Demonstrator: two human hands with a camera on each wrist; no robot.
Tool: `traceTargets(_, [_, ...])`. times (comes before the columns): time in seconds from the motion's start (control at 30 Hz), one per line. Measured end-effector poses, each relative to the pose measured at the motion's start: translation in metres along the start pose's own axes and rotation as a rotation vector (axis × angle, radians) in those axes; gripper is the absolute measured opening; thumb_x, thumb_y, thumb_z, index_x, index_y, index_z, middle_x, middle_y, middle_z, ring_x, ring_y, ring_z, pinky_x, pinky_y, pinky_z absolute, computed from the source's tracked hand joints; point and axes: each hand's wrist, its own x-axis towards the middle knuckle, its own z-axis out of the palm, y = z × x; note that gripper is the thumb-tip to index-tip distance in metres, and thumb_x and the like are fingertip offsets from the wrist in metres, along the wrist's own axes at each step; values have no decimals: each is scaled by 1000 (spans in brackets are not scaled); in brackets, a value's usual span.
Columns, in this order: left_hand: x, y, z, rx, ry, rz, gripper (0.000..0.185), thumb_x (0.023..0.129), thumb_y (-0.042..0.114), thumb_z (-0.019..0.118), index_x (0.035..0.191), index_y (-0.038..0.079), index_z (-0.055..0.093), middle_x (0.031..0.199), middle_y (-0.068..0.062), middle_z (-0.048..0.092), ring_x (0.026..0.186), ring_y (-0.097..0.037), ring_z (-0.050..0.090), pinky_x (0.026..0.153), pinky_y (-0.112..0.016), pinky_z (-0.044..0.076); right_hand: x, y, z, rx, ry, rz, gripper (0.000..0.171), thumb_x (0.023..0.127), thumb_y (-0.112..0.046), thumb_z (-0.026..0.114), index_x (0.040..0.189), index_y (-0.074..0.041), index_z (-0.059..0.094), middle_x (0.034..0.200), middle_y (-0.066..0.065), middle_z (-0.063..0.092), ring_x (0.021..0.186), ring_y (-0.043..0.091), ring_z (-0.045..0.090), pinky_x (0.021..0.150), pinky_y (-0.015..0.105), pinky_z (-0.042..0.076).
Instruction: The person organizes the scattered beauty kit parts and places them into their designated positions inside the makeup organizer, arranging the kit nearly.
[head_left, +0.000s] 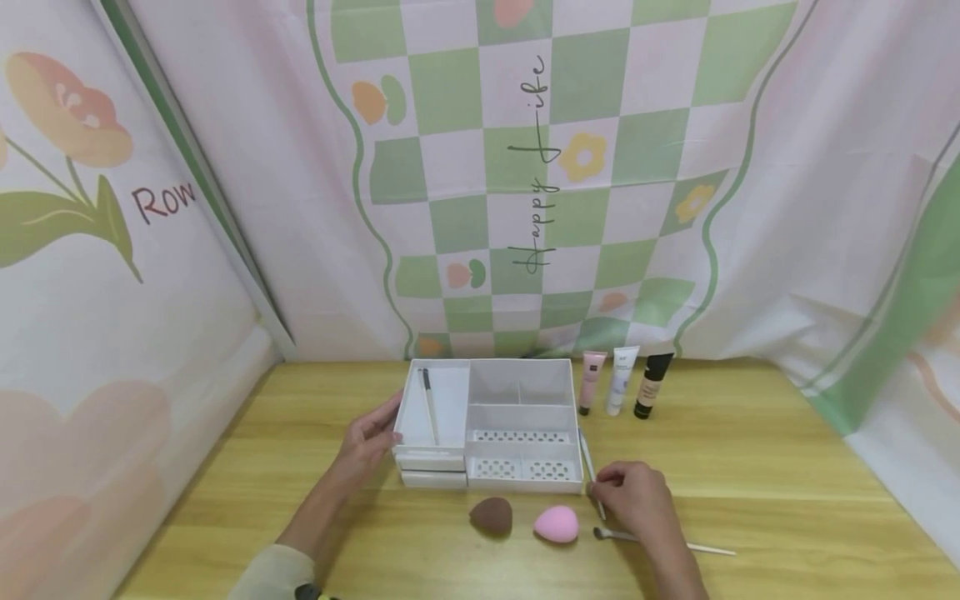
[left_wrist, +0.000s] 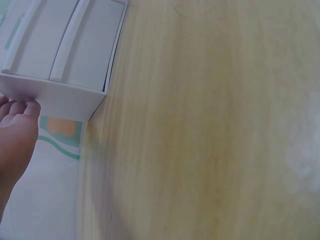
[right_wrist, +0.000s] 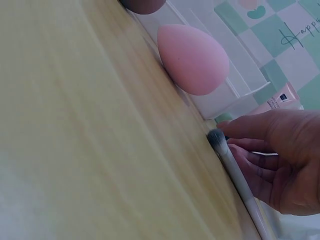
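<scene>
work at the white organizer (head_left: 521,423) looks only partly done: at least one slim brush (head_left: 431,408) lies in its left top section, while other things sit outside it. at the organizer's left side, the left hand (head_left: 367,437) rests with fingers loosely extended against the outer wall. just beyond its right side, the right hand (head_left: 636,496) pinches a second brush (head_left: 587,454) between thumb and fingers; that one slants beside the organizer, not yet in any compartment. left to deal with, it seems: a fluffy-headed brush (right_wrist: 237,172) on the table (head_left: 765,467) to the organizer's front right, a brown sponge (head_left: 492,517) and a pink sponge (head_left: 557,525) just in front of it, and a pink tube (head_left: 592,382), a white tube (head_left: 622,382) and a black-and-beige tube (head_left: 651,390) standing to its right.
</scene>
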Motion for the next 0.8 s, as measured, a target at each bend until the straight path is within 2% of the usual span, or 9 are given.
traceTargets(0.07, [0, 0, 0, -4, -1, -8, 68, 93, -8, 47, 152, -19, 14, 165, -33, 6, 152, -17, 24, 116, -11, 35, -1, -1, 0, -9, 4, -5, 16, 79, -15, 79, 90, -4, 77, 82, 5, 77, 70, 14, 63, 61, 26, 52])
traceTargets(0.13, [0, 1, 0, -5, -2, -14, 69, 93, -8, 47, 153, -18, 14, 165, -32, 6, 152, -16, 24, 116, -11, 35, -1, -2, 1, -19, 8, -11, 15, 78, -14, 79, 89, -4, 77, 82, 5, 77, 69, 14, 63, 60, 26, 51])
traceTargets(0.33, [0, 3, 1, -3, 4, -30, 69, 94, -7, 47, 154, -15, 15, 167, -30, 7, 152, -36, 11, 116, -11, 34, 1, -1, 1, -39, 6, -17, 11, 80, -10, 77, 88, -3, 77, 83, 8, 77, 70, 15, 64, 61, 27, 52])
traceTargets(0.6, [2, 0, 0, 7, -2, -23, 68, 94, -7, 48, 153, -17, 16, 166, -32, 6, 153, -29, 18, 115, -12, 36, 2, -3, 1, -51, -8, 4, 15, 78, -10, 75, 90, -1, 76, 82, 9, 76, 73, 18, 65, 64, 33, 57])
traceTargets(0.7, [1, 0, 0, 1, 0, -25, 68, 94, -7, 48, 153, -17, 16, 166, -32, 6, 152, -34, 13, 115, -12, 35, 3, -4, 3, -68, -6, 19, 16, 76, -15, 77, 86, -3, 75, 80, 7, 75, 73, 20, 64, 64, 35, 56])
traceTargets(0.8, [0, 1, 0, 1, 12, -44, 68, 94, -7, 48, 154, -16, 16, 167, -30, 7, 152, -39, 10, 115, -11, 35, 3, -5, 6, -91, 6, 35, 16, 75, -20, 78, 81, -5, 73, 76, 7, 71, 70, 21, 62, 59, 31, 52])
